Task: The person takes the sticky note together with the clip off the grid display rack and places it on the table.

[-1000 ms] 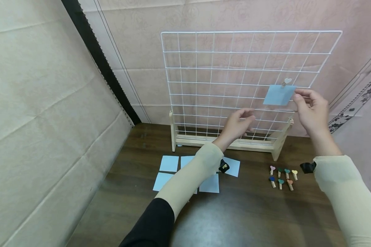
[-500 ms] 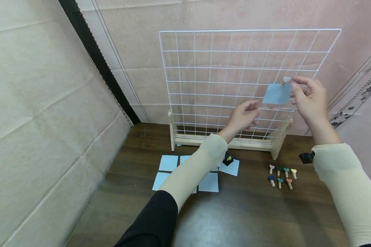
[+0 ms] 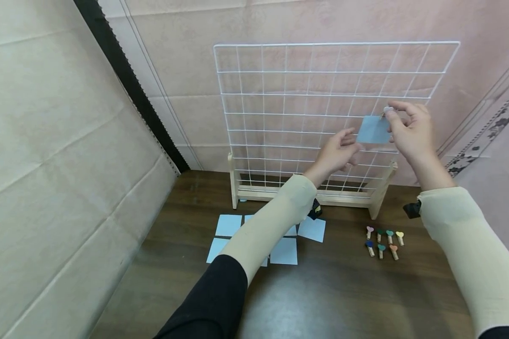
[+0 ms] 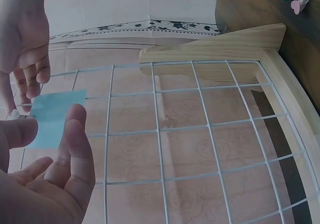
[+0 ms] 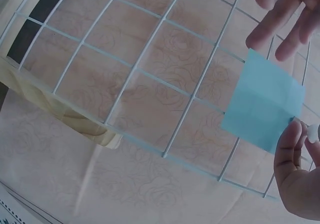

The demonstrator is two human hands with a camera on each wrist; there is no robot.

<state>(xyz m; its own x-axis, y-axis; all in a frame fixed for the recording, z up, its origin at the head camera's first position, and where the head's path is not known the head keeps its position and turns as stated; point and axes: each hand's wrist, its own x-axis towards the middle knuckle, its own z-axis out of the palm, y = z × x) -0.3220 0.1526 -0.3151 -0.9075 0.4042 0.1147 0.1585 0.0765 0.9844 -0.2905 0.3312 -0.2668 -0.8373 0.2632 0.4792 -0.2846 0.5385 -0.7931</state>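
A light blue paper square (image 3: pixel 373 130) hangs near the right side of the white wire grid (image 3: pixel 280 95), with a small clothespin (image 3: pixel 388 109) bearing a white heart at its top edge. My right hand (image 3: pixel 411 129) pinches that clothespin between thumb and fingertips; in the right wrist view the white heart (image 5: pixel 313 133) shows beside the fingers. My left hand (image 3: pixel 337 151) hovers just left of the paper, its fingers loosely bent and holding nothing. The left wrist view has its thumb and fingers spread in front of the blue paper (image 4: pixel 52 116).
Several blue paper squares (image 3: pixel 284 251) lie on the dark wooden table (image 3: pixel 322 292), partly hidden by my left sleeve. Several small heart clothespins (image 3: pixel 381 249) lie at the right. A wooden stand (image 3: pixel 377 197) carries the grid. A fabric-covered wall (image 3: pixel 68 141) rises at the left.
My right hand has moved up and left from the paper's right edge onto the clothespin. My left hand has risen and shifted right, closer to the paper. The head view has shifted slightly.
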